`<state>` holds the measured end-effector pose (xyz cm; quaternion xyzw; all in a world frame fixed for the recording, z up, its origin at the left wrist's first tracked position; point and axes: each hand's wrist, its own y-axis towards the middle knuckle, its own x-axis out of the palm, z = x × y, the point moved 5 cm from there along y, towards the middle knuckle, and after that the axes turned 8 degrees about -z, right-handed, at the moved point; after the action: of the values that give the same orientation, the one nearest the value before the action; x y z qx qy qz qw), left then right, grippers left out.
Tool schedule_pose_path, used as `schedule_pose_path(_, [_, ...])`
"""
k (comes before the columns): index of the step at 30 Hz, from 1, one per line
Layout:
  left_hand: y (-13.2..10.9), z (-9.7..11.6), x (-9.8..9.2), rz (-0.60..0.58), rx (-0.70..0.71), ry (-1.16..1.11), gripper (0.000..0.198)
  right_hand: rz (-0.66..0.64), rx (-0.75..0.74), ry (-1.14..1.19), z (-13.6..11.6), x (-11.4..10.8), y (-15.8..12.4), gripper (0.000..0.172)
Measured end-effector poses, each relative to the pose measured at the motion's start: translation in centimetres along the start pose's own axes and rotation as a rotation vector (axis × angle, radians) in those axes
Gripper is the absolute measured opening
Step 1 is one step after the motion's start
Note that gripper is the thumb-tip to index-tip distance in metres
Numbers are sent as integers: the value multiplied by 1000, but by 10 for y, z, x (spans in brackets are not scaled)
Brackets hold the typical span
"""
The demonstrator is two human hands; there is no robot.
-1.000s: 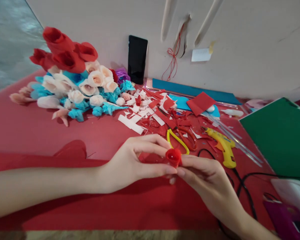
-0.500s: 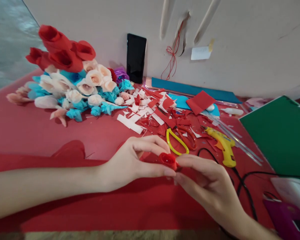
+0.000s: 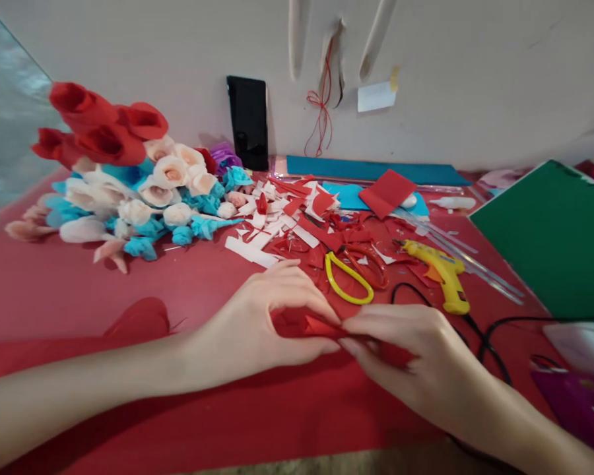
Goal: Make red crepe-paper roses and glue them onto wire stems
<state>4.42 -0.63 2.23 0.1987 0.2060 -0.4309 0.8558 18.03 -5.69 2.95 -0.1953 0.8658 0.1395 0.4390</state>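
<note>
A small rolled red paper flower (image 3: 321, 326) is held between my two hands above the red table. My left hand (image 3: 277, 316) curves round it, thumb below and fingers above, with the tips meeting at its right end. My right hand (image 3: 410, 349) pinches that same end between thumb and fingers. The flower now lies on its side, its wider part pointing left; part of it is hidden by the fingers. Just beyond the hands are scissors (image 3: 349, 280) with one yellow and one red handle, their blades covered by paper scraps.
Paper flowers (image 3: 171, 173) are heaped at the back left. Red and white scraps (image 3: 297, 221) cover the middle. A yellow glue gun (image 3: 440, 270) with a black cord lies right, near clear sticks (image 3: 470, 260) and a green board (image 3: 549, 244). A phone (image 3: 248, 122) leans on the wall.
The red flower has tipped from facing up to lying sideways, its opening turned left. My right hand has shifted its grip onto the end. The camera view has shifted slightly.
</note>
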Motion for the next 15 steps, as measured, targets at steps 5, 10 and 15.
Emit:
schedule_pose_path(5, [0, 4, 0, -13, 18, 193, 8, -42, -1, -39, 2, 4, -1, 14])
schedule_pose_path(10, [1, 3, 2, -44, -13, 212, 11, 10, -20, -64, 3, 6, -3, 13])
schedule_pose_path(15, [2, 0, 5, -65, -25, 128, 7, 6, -17, -77, 3, 7, -4, 13])
